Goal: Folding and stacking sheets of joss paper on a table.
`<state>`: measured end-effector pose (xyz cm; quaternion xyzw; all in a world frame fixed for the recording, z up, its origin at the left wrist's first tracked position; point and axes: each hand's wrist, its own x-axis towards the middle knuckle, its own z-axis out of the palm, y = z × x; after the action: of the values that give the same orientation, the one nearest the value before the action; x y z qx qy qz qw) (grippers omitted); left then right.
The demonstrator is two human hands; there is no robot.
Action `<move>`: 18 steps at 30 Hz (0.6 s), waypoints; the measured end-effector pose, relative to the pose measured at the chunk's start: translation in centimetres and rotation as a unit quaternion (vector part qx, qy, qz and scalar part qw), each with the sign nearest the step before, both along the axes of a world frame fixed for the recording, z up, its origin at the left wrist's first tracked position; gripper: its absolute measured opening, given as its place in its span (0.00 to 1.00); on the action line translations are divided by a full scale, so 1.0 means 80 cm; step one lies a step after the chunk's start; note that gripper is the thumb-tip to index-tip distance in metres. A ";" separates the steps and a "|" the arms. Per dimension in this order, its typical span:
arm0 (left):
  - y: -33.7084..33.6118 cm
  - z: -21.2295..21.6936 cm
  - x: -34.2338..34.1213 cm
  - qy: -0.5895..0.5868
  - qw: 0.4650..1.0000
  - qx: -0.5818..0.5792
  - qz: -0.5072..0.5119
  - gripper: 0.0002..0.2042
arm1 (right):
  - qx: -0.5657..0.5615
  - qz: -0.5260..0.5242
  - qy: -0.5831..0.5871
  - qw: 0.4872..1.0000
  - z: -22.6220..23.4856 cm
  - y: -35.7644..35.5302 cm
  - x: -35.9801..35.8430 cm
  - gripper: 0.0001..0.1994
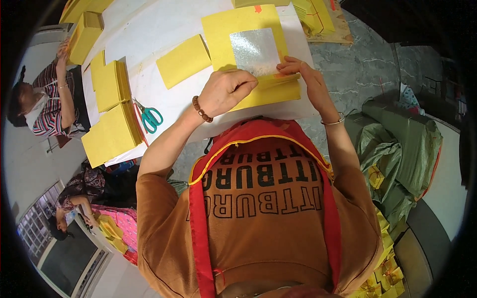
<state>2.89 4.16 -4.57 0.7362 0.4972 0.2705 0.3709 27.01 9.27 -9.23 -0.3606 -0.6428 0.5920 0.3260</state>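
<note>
A stack of yellow paper sheets [216, 31] lies before me on the white-covered table, a silver foil square [256, 47] on its top sheet. Along its near side a yellow paper flap [276, 93] is bent up or folded. My left hand [227, 93], with a brown bead bracelet, is closed, thumb and forefinger pinched at the flap's edge; the curled fingers are partly hidden. My right hand [309, 83] rests at the right edge of the paper, fingers stretched over an orange-red mark beside the foil. Its thumb is hard to make out.
A folded yellow paper [184, 60] lies left of the stack. Teal-handled scissors [150, 118] sit by stacked yellow packets [112, 131]. A co-worker [52, 99] handles a yellow bundle at far left; another person [79, 203] sits below. Green wrapped bales [397, 144] stand right.
</note>
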 end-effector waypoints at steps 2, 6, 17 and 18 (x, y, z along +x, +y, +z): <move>-0.001 0.004 0.002 0.002 1.000 -0.024 0.011 0.08 | -0.003 0.005 0.005 1.000 -0.002 0.001 0.000 0.20; 0.002 0.006 -0.001 0.001 0.996 -0.087 0.028 0.08 | 0.026 0.022 0.008 0.999 -0.007 0.003 0.006 0.20; 0.011 0.018 -0.051 -0.036 0.986 -0.019 -0.160 0.19 | -0.034 -0.063 -0.042 0.997 -0.014 0.004 -0.005 0.14; 0.007 0.010 -0.054 0.068 0.989 0.068 -0.113 0.18 | -0.032 -0.059 -0.043 0.997 -0.014 0.006 -0.004 0.14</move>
<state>-1.45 4.75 -3.79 0.8281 0.4152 0.2088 0.3135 26.65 9.75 -10.31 -0.4331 -0.6145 0.5762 0.3206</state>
